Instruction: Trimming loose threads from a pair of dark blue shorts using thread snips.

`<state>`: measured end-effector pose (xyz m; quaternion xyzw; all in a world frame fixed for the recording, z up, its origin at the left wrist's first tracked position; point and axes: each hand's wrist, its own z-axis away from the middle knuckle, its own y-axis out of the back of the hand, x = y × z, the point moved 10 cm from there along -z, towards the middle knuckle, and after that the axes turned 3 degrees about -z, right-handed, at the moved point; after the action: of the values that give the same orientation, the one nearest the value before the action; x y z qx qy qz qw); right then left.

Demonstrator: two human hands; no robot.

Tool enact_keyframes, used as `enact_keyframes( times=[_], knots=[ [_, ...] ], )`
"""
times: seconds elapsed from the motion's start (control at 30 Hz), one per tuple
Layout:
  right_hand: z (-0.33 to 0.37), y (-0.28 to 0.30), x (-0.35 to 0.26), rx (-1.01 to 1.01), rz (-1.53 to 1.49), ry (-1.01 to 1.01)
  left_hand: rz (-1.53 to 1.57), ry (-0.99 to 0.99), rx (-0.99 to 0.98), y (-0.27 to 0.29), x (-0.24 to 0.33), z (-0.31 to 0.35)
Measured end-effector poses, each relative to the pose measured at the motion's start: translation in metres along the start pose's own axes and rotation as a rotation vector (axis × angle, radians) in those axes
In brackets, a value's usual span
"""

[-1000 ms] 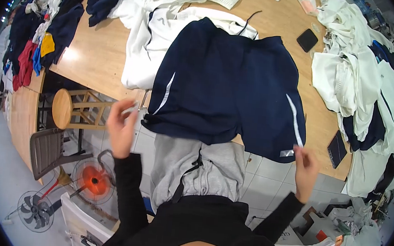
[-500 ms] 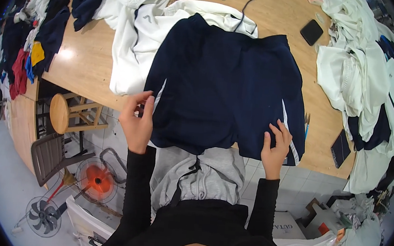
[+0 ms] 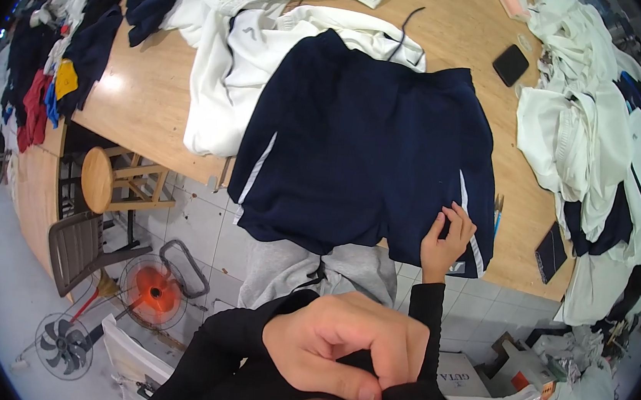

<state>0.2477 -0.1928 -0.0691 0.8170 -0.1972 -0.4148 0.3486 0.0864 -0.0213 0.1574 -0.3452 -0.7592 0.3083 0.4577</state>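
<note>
While the navy shorts [image 3: 356,149] are lying spread, only the right hand [image 3: 448,235] is attending to them

With the waistband pointing away from the person, the shorts are lying broadly flat on the wooden table [image 3: 139,117], their lower edge hanging over the near side toward the lap. Both legs are showing a white side stripe, so the spreading out is looking mostly done; the hem on the person's left is still running wavy, and that much is seemingly waiting to be straightened.

The right hand is resting at the lower right leg, just beside the stripe, its fingers loosely parted and gripping nothing visible. The left hand [image 3: 345,349] is hovering before the chest, its fingers curling toward the thumb by the black top [image 3: 211,375] (whether they are pinching its cloth, I cannot tell).

Behind the shorts, a white garment [image 3: 221,106] is lying rumpled and partly covered, and a pale heap of clothes [image 3: 559,130] is sprawling on the right, neither being laid out flat
</note>
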Motion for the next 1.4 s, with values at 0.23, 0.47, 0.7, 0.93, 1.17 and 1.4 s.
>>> enact_keyframes(
  times=[0.23, 0.47, 0.7, 0.93, 1.17, 1.4],
  knots=[
    [-0.005, 0.001, -0.002, 0.017, 0.021, 0.061, 0.009, -0.161, 0.171, -0.009, 0.020, 0.011],
    [-0.001, 0.006, -0.005, 0.041, 0.028, 0.093, -0.579, -0.336, 0.112, -0.002, 0.060, 0.030],
    [-0.001, 0.003, -0.014, 0.036, 0.009, 0.123, -1.165, -0.047, 1.255, 0.286, 0.100, 0.101],
    [0.005, 0.012, -0.004, 0.052, 0.053, 0.105, -1.927, -0.323, 0.783, 0.148, 0.094, 0.106],
    [0.000, 0.007, -0.010, 0.049, 0.031, 0.109, -1.772, -0.118, 1.257, 0.205, 0.138, 0.201],
    [0.003, 0.011, -0.015, 0.046, 0.023, 0.150, -1.968, 0.115, 0.871, 0.211, 0.044, 0.091]
  ],
)
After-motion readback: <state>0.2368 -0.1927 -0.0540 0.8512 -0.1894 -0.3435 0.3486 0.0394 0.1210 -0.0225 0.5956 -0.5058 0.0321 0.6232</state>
